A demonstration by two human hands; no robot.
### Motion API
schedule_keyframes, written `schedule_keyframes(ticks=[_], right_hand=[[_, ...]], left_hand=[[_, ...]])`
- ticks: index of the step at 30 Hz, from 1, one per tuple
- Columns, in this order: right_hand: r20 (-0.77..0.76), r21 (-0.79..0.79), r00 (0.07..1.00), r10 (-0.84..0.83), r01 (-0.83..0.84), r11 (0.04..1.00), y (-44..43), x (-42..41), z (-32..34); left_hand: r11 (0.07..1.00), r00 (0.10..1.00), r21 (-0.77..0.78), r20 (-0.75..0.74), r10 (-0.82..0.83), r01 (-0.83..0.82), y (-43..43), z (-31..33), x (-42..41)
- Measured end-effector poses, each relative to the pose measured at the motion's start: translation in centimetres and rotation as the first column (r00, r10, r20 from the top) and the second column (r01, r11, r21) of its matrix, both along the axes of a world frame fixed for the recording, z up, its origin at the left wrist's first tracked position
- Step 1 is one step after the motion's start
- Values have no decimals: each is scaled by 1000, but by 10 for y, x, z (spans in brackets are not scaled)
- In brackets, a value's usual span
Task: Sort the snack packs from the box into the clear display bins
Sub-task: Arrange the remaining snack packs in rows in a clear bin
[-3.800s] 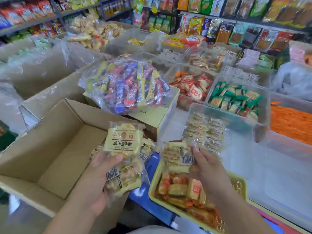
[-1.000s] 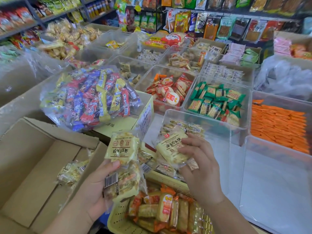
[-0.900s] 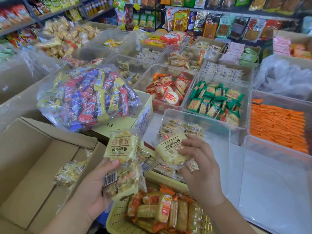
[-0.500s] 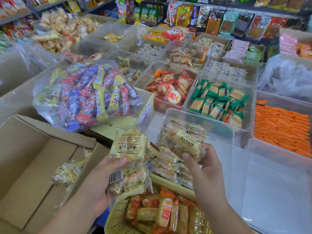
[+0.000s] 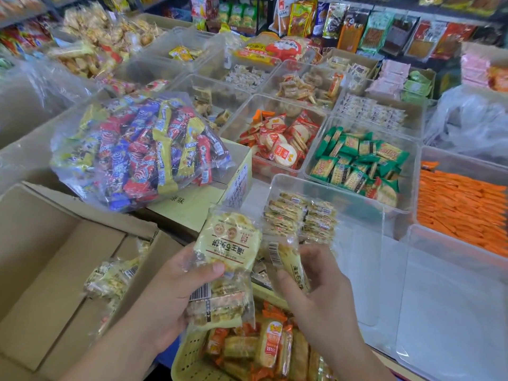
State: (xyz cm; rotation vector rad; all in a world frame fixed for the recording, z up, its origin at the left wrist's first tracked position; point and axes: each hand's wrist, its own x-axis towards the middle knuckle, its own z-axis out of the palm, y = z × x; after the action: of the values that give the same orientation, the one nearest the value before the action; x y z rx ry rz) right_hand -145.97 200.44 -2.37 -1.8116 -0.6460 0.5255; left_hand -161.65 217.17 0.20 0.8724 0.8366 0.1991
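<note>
left hand point(image 5: 170, 292) has its fingers curled round a stack of snack packs point(image 5: 228, 243), pale yellow. thumb lies on the printed face of the top pack, and the barcode side of a lower pack shows under it. right hand point(image 5: 321, 295) is just beside it, pinching a single pack point(image 5: 288, 266) of the same kind between thumb and fingers, edge turned up, barcode toward the camera. single pack is close to the stack; touching or not, cannot tell.

just beyond the right hand is a clear bin point(image 5: 365, 229). a double row of matching packs point(image 5: 299, 215) stands on edge at the end of the bin farthest from the hand. below both hands is a yellow perforated basket point(image 5: 189, 358) with orange-wrapped packs point(image 5: 270, 345) lying in it.

left of the left hand is an open cardboard box point(image 5: 41, 257). a few loose packs point(image 5: 112, 279) of the same pale kind lie near its right wall, blurred. beyond the left hand is a closed carton point(image 5: 192, 207) with a clear bag of mixed coloured candies point(image 5: 143, 149) resting on top.

right of the right hand is a second clear bin point(image 5: 453, 312). farther out beyond the right hand are more bins side by side: red-and-white cracker packs point(image 5: 280, 144), then green packs point(image 5: 357, 163), then long orange packs point(image 5: 461, 204) at far right. behind those are further bins of small pale packs, too small to tell apart. farthest from the hands is a rack of hanging snack bags point(image 5: 384, 28).
</note>
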Motion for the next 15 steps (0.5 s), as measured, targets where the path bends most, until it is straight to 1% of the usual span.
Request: schedule_keyframes(ticks=[4,7,11,13,15], right_hand=[[19,-85,999,33,-32,996,-3,11,8],[21,-172,995,101,-96,980,-3,32,9],[65,-217,998,12,2,976,7,74,7],[133,-217,990,-41,69,974,20,98,6],[227,-258,972,-64,124,958,40,121,1]], left_hand=[[1000,999,11,33,-28,28,0,-1,-1],[999,998,2,39,49,-49,2,-5,-1],[980,979,-24,47,200,-200,8,-11,-3],[969,969,-27,29,247,-246,11,-13,-4],[958,958,-49,39,284,-282,14,-17,-5]])
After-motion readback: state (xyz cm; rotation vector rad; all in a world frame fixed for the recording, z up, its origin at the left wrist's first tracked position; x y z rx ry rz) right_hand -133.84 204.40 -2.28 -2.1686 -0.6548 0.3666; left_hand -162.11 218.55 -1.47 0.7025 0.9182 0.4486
